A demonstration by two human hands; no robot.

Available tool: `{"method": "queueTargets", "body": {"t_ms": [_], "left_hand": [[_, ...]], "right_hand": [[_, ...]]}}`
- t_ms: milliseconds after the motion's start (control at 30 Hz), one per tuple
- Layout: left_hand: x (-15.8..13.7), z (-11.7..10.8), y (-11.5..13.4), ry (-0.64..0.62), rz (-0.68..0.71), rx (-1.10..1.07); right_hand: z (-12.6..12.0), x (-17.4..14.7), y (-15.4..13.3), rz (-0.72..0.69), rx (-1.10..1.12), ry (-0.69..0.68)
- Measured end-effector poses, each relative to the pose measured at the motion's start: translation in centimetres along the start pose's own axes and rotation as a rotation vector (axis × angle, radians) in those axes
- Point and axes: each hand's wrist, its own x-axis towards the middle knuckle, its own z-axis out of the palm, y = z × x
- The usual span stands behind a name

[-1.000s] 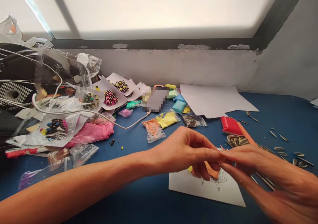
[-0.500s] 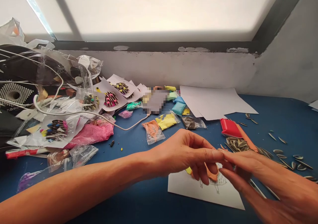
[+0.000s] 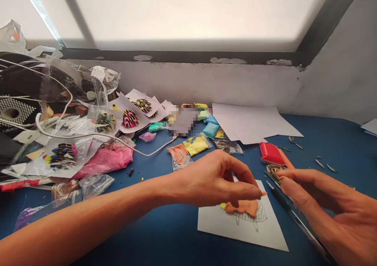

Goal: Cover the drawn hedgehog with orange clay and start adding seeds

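Left hand [image 3: 216,179] pinches a small orange clay bit [image 3: 264,193] above the drawing sheet [image 3: 235,234], where flattened orange clay [image 3: 243,208] covers part of the drawn animal. Right hand [image 3: 330,209]: thumb and index nearly together at the sunflower seeds [image 3: 273,169], can't tell if holding one. Pen [image 3: 290,211] beside sheet; red packet [image 3: 272,153] behind seeds; bagged yellow clay [image 3: 196,145] farther back.

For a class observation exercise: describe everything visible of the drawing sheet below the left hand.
The drawing sheet is white, seemingly paper, flat on the blue table. Dark lines show a patterned body and two legs. An orange claylike layer covers part, a yellow patch at its left. The left hand partly hides the sheet.
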Motion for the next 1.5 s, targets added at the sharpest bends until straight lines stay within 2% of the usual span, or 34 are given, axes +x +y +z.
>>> {"method": "queueTargets", "body": {"t_ms": [33, 100, 133, 267, 333, 500, 633, 800, 867, 967, 1067, 1133, 1300, 1500], "left_hand": [[0.1, -0.3, 0.1, 0.022, 0.004, 0.01], [0.2, -0.7, 0.2, 0.063, 0.001, 0.01], [0.3, -0.8, 0.2, 0.075, -0.003, 0.004], [0.4, -1.0, 0.1, 0.098, 0.004, -0.026], [0.4, -1.1, 0.1, 0.097, 0.018, -0.034], [0.6, -1.7, 0.2, 0.116, 0.057, -0.082], [0.6, -1.9, 0.3, 0.141, 0.043, -0.096], [0.4, -0.9, -0.4, 0.141, -0.093, 0.163], [0.3, -0.3, -0.8, 0.093, -0.118, 0.164], [0.2, 0.3, -1.1, -0.013, -0.12, 0.037], [0.1, 0.5, -0.9, 0.05, -0.077, 0.148], [0.1, 0.4, -0.8, 0.078, -0.058, 0.205], [0.2, 0.1, -0.7, 0.045, -0.041, 0.153], [0.1, 0.1, -0.9, 0.048, -0.054, 0.14]], "right_hand": [[0.0, 0.2, 0.4, -0.019, -0.003, -0.022], [0.2, 0.5, 1.0, -0.16, -0.003, -0.09], [0.3, 0.5, 1.2, -0.142, -0.015, -0.061], [0.9, 0.4, 0.8, -0.065, 0.041, -0.179], [0.9, 0.4, 0.5, -0.076, 0.051, -0.218], [1.0, 0.8, 0.4, -0.145, 0.055, -0.214], [0.9, 0.9, 0.4, -0.03, 0.123, -0.246], [0.9, 0.2, -0.4, 0.252, 0.268, -0.283], [1.0, -0.2, -0.7, 0.284, 0.365, -0.271], [1.1, -0.7, -0.8, 0.263, 0.468, -0.27], [1.1, -1.0, -0.5, 0.262, 0.477, -0.364], [1.0, -1.0, -0.3, 0.242, 0.457, -0.378], [0.9, -1.0, -0.5, 0.093, 0.367, -0.266], [1.1, -1.1, -0.4, -0.006, 0.261, -0.183]]}}
